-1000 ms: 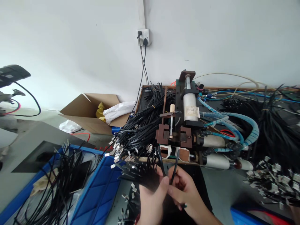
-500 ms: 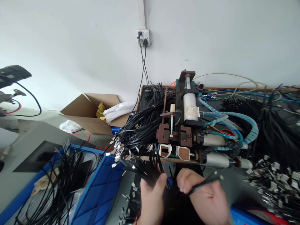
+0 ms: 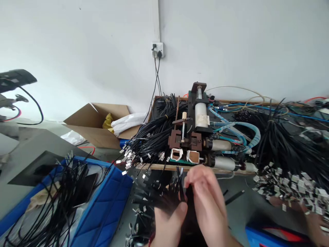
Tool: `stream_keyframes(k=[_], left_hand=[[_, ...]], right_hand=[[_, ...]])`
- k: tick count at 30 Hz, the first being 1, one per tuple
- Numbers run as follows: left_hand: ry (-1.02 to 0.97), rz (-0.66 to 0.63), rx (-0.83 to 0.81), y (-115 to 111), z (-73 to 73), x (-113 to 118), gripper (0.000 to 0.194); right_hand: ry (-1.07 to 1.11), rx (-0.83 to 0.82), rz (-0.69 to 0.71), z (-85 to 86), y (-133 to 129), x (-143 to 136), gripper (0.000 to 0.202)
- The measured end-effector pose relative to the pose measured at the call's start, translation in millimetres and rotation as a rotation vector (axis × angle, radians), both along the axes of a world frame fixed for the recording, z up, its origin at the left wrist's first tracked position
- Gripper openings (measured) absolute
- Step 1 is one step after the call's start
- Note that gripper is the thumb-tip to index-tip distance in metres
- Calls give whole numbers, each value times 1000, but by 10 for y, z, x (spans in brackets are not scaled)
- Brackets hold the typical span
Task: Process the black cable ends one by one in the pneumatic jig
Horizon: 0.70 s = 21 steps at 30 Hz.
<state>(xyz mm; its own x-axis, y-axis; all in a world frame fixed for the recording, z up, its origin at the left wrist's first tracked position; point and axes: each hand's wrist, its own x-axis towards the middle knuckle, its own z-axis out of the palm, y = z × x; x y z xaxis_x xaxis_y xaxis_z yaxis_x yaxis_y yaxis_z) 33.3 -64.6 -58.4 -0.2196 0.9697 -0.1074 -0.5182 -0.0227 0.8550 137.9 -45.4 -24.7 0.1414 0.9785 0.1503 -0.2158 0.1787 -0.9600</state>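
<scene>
My left hand (image 3: 169,221) is wrapped round a bundle of black cables (image 3: 156,195), whose ends fan out to the left. Just to its right, my right hand (image 3: 207,202) has its fingertips pressed together near the upper ends of the bundle; some black strips (image 3: 234,198) stick out on its right side. Motion blurs the cables between the hands. Beyond them stands a clamp machine with a white cylinder (image 3: 201,115), brown blocks and two pads. A pile of black cables with silver ends (image 3: 154,137) lies left of the machine.
At the lower left is a blue crate (image 3: 102,206) with black cables in it. An open cardboard box (image 3: 87,132) stands behind. More silver-ended cables (image 3: 295,181) lie at the right, above another blue container (image 3: 259,238). Another person's hand (image 3: 315,223) shows at the right edge.
My right hand has moved left and up, close to my left hand, and turned its fingers toward the bundle. Another person's hand has appeared at the right. The view has shifted slightly.
</scene>
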Motion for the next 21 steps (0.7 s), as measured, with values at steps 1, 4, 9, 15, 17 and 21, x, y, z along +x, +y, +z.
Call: stream_keyframes(k=[1,4,9,15,17,21], left_hand=[[6,14,25,-12,2,-14,30],[15,56,-16,-14,-20,-50,25],[51,118,-182,82,-59,-58,32],[4,86,-92,244,76,-59,26],[-28,46,-119,290,99,-66,29],[-29,84,-232,348,76,-61,42]], right_hand=[[36,-87,79,-68,56,-41,25],[-46,-142,133,-295,60,-60,26],[-236,144,132,-436,-78,1,24],[-217,174,114,-407,57,-11,25],[-188,124,137,-464,66,13,27],[-222,23,209,-604,39,116,28]])
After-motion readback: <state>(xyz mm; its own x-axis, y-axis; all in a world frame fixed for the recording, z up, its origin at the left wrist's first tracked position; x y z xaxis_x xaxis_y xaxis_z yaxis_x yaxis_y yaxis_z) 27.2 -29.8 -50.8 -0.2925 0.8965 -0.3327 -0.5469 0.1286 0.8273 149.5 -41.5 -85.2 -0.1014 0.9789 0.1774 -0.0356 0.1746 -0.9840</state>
